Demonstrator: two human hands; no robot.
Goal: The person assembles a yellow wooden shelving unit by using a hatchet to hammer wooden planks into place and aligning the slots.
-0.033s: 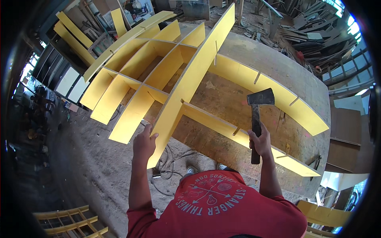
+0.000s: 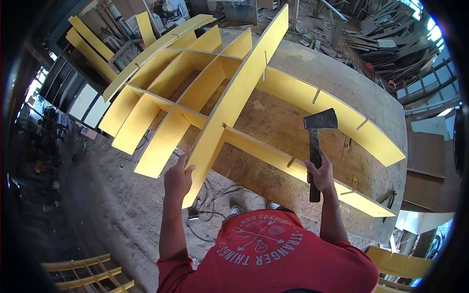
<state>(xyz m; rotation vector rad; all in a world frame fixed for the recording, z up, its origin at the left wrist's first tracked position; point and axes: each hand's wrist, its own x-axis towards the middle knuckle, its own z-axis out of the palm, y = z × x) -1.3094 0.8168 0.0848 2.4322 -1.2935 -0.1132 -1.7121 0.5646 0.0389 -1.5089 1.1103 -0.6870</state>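
Observation:
A lattice of yellow slotted boards [image 2: 161, 97] lies across a large round wooden table [image 2: 381, 112]. One long yellow board [image 2: 244, 83] stands on edge and runs from the far side toward me. My left hand [image 2: 178, 178] grips its near end, fingers over the top edge. My right hand [image 2: 320, 177] is shut on the dark handle of a hatchet [image 2: 320, 120]. The hatchet's head is held up above a yellow cross board [image 2: 273, 154] that slots into the long board.
More yellow boards [image 2: 93, 41] are stacked at the back left. Scrap wood [image 2: 376, 39] is piled at the back right. Cables [image 2: 205, 195] lie on the dusty floor by my feet. Yellow frames [image 2: 83, 273] sit at the lower left.

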